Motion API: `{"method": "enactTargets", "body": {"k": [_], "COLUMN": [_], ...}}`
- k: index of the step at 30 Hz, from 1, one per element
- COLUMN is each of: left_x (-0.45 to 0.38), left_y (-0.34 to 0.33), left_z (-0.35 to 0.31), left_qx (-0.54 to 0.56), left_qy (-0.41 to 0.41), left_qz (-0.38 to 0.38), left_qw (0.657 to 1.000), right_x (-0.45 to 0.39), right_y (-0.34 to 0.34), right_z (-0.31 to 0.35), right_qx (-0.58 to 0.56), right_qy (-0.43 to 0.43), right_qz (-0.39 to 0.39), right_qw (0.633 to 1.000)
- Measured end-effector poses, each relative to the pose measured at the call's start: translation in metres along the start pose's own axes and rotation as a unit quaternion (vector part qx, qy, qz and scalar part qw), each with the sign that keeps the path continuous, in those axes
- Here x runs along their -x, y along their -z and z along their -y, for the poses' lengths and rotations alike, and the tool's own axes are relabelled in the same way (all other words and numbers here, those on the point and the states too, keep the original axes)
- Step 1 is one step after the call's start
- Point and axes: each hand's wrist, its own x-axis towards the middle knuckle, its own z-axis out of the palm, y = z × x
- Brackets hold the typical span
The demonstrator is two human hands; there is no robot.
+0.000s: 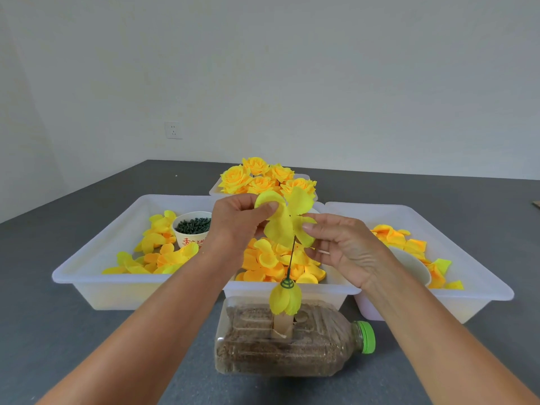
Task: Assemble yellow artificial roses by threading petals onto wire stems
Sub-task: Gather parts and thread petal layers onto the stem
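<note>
A yellow petal layer (285,222) sits at the top of a thin dark wire stem (290,258). My left hand (238,222) pinches its left lobe between thumb and fingers. My right hand (339,247) pinches the right lobe. Lower on the wire hangs a folded yellow bud (285,299) under a green calyx (287,284). The wire stands in a cardboard holder (282,325) on a bottle (292,340) lying on its side, filled with brown grain. Loose yellow and orange petals (274,261) lie in the tray behind.
Three white trays hold parts: the left (96,258) with petals and a cup of green pieces (193,226), the right (479,267) with petals and a white cup (412,264), the far one (214,190) with finished yellow roses (263,178). The table (58,331) is grey.
</note>
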Motion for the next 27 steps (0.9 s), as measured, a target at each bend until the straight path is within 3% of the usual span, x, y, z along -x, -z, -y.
{"method": "enactTargets", "body": {"k": [5, 8, 11, 14, 15, 17, 20, 24, 27], "left_x": [-0.001, 0.000, 0.001, 0.004, 0.005, 0.006, 0.009, 0.012, 0.012], "left_y": [0.003, 0.006, 0.008, 0.008, 0.008, 0.009, 0.011, 0.014, 0.016], "left_z": [0.004, 0.008, 0.012, 0.013, 0.014, 0.015, 0.015, 0.013, 0.013], "left_qx": [0.006, -0.025, -0.058, -0.090, -0.105, -0.126, -0.129, -0.130, -0.133], "left_qy": [-0.013, -0.048, -0.073, -0.114, -0.132, -0.163, -0.183, -0.240, -0.274], "left_qz": [0.025, 0.035, 0.028, 0.032, 0.036, 0.040, 0.039, 0.030, 0.024], "left_qw": [1.000, 0.998, 0.995, 0.989, 0.985, 0.978, 0.974, 0.962, 0.952], "right_x": [-0.001, -0.002, -0.002, -0.002, -0.002, -0.001, -0.001, 0.002, 0.005], "right_y": [-0.004, -0.007, -0.007, -0.005, -0.005, -0.007, -0.008, -0.008, -0.008], "right_z": [-0.002, -0.005, -0.007, -0.010, -0.011, -0.012, -0.012, -0.015, -0.015], "right_qx": [0.022, 0.104, 0.241, 0.344, 0.368, 0.392, 0.404, 0.384, 0.386], "right_qy": [0.043, 0.194, 0.362, 0.504, 0.534, 0.555, 0.554, 0.517, 0.506], "right_qz": [-0.034, -0.105, -0.172, -0.195, -0.200, -0.206, -0.197, -0.166, -0.155], "right_qw": [0.998, 0.970, 0.884, 0.768, 0.735, 0.705, 0.701, 0.747, 0.755]}}
